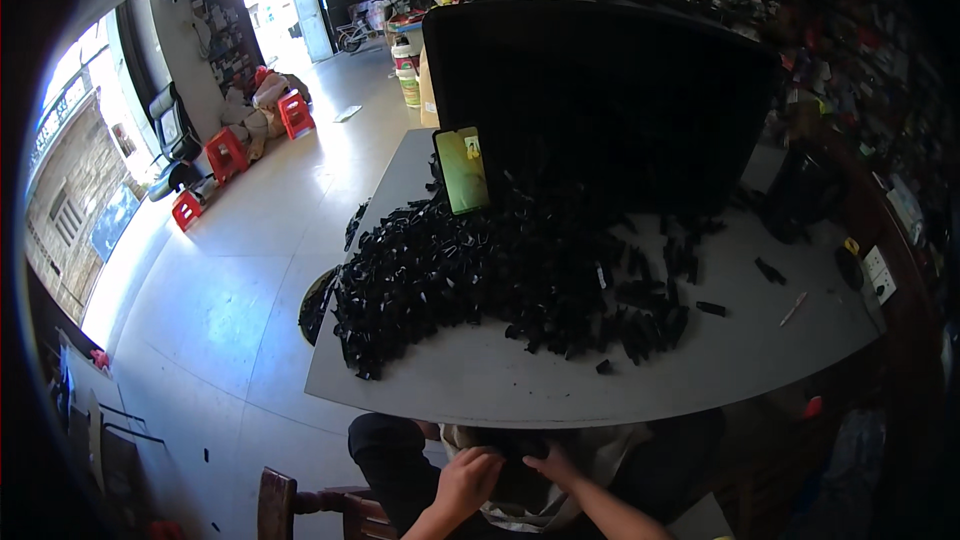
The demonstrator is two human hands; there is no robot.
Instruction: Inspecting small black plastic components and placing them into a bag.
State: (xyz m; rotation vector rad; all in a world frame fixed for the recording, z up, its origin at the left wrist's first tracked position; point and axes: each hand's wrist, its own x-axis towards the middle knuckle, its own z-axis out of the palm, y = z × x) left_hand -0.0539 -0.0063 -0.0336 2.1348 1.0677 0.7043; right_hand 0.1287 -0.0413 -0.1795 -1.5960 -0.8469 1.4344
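Both hands are low over my lap, just below the near edge of the table (560,405). My left hand (468,480) is closed, its fingers curled inward over something dark. My right hand (556,464) faces it from the other side, also closed, with the thumb toward the dark area between them. What they hold is too dark to make out. A pale cloth or sack (610,455) lies across my lap around the hands. Above them, a large heap of small black plastic parts (430,280) spreads over the table.
A lit phone (464,172) leans upright behind the heap, before a large dark box-like shape (600,100). A pen (793,309) and a few loose black parts lie at right. Red stools (227,153) stand far left. A wooden chair (280,505) is beside me.
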